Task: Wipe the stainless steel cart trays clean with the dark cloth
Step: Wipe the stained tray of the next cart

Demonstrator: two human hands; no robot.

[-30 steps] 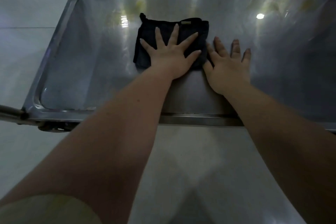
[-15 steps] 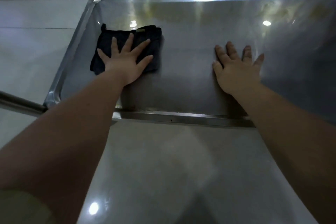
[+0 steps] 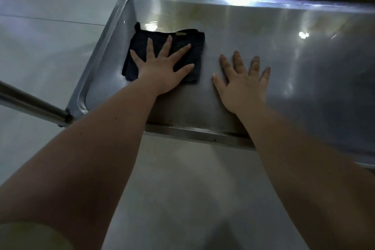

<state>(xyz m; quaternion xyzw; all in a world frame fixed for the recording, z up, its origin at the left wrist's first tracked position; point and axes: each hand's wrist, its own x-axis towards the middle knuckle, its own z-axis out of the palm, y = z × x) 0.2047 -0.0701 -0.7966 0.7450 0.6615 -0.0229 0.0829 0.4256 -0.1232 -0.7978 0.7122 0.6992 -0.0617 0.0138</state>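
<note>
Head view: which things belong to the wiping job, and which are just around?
In the job: dark cloth, left hand pressing it flat, steel tray, right hand flat on the tray.
Just around: metal bar at the tray's corner, tiled floor.

The rectangular stainless steel cart tray (image 3: 263, 32) is bare metal, smooth and glossy. Its flat bottom throws back the lights as blurred streaks and bright spots, strongest along the far edge. A yellowish tinge shows near that edge; whether it is stain or reflection cannot be told. The raised rim is the same polished steel, rounded at the far left corner. Near the tray's left edge, the dark navy folded cloth (image 3: 195, 46) is soft woven fabric, matt, giving back no light, with a small olive tag (image 3: 181, 34) at its far hem. The round metal bar (image 3: 30, 103) off the near left corner has a satin sheen. The pale tiled floor (image 3: 50, 46) is smooth and glossy.
</note>
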